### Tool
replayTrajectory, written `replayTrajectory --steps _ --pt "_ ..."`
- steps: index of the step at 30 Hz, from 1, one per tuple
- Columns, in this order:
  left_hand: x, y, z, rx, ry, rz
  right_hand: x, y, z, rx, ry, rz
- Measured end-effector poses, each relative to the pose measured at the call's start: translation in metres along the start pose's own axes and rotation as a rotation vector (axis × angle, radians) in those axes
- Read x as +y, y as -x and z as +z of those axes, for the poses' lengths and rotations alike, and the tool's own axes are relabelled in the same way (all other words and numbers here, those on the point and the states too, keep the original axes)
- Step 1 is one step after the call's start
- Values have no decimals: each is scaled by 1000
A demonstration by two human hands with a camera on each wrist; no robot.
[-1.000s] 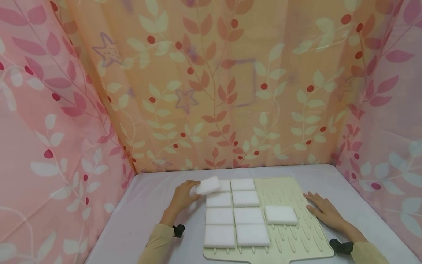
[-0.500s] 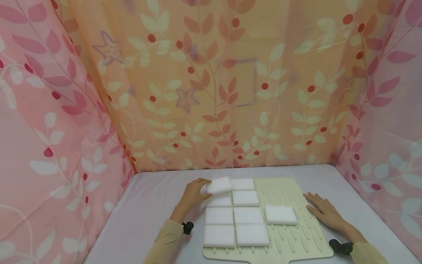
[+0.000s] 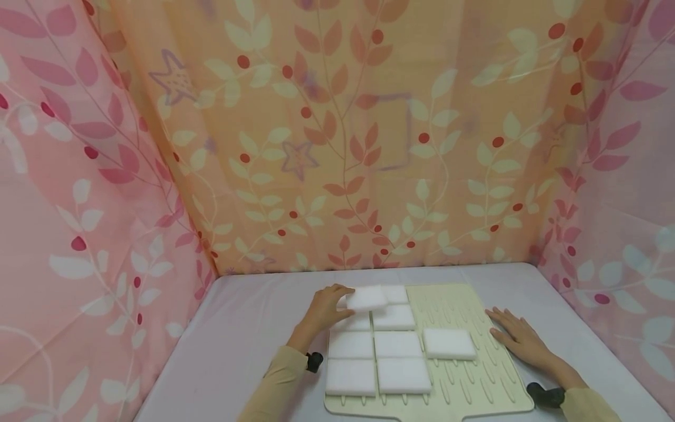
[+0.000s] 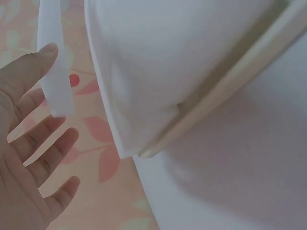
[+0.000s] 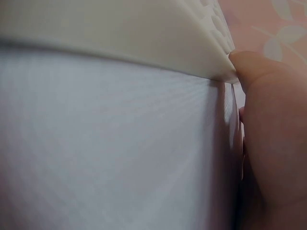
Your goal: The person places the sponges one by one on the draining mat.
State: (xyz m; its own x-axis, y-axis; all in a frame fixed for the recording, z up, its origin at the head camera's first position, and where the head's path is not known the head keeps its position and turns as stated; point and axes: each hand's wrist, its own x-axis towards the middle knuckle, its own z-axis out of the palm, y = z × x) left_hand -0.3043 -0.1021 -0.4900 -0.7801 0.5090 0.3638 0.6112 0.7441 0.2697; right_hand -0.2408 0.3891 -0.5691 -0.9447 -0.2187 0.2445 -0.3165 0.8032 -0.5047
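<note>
My left hand (image 3: 328, 309) pinches a white sponge block (image 3: 367, 298) by its left end, thumb on one face and fingers on the other. The block is raised over the back rows of a cream ridged mat (image 3: 459, 387) and overlaps the sponges behind it. In the left wrist view the pinched block (image 4: 55, 62) appears edge-on, with the other fingers spread. More white sponges lie flat in two columns on the mat's left half, and a single sponge (image 3: 449, 343) sits apart right of them. My right hand (image 3: 522, 340) rests flat, its thumb (image 5: 254, 67) at the mat's right edge.
The mat lies on a table with a white cover (image 3: 221, 351). Patterned curtains (image 3: 337, 146) close off the back and both sides. A black wrist camera (image 3: 545, 395) is strapped at each sleeve; the right one stands close to the mat's front right corner.
My left hand has carried the pinched sponge rightward, from the mat's back left corner across toward the second column. My right hand and the other sponges have stayed put.
</note>
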Motion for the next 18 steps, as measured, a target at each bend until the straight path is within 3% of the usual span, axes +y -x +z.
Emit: replayTrajectory --steps 18 --pt "29 -29 14 -73 -62 57 -2 -1 0 -17 -13 20"
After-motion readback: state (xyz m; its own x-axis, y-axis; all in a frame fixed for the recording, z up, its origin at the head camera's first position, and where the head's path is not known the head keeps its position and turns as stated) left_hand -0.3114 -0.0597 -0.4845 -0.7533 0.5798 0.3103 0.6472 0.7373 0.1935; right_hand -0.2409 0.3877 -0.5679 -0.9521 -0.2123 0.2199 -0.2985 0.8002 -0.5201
